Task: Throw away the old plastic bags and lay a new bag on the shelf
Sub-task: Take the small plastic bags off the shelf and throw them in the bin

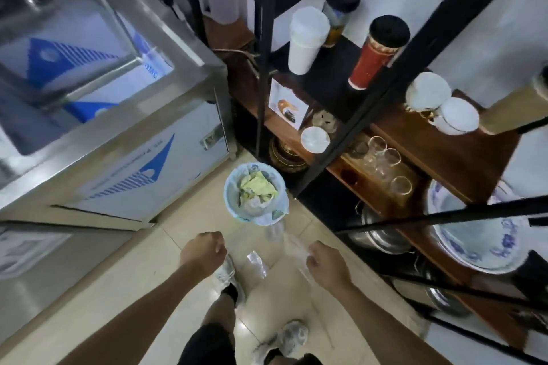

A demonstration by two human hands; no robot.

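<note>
Head view, looking steeply down at tiled floor (189, 246). Both forearms extend forward over the person's own legs and shoes.

Left hand (204, 252): fingers curled into a fist, knuckles up; a thin edge of clear plastic seems to run from it, but whether it actually grips the film cannot be told.

Right hand (324, 265): fingers curled round a clear plastic bag (292, 246). The bag hangs and stretches forward from the fist toward the bin; a second crumpled flap of clear film (257, 264) shows between the two hands, above the floor. Whether this is the same bag or a separate one cannot be told.

Waste bin (255, 191): small, round, lined with a pale blue bag, standing on the floor ahead of the hands, just beside the foot of the shelf. Contains crumpled yellow-green paper and other scraps.

Shelf (444, 154): black metal frame, wooden boards, right of frame. Carries glasses (382, 157), white cups, a red canister (375, 53), blue-patterned plates (474, 234).

Steel cabinet (118, 139) with blue logo stands at left.
</note>
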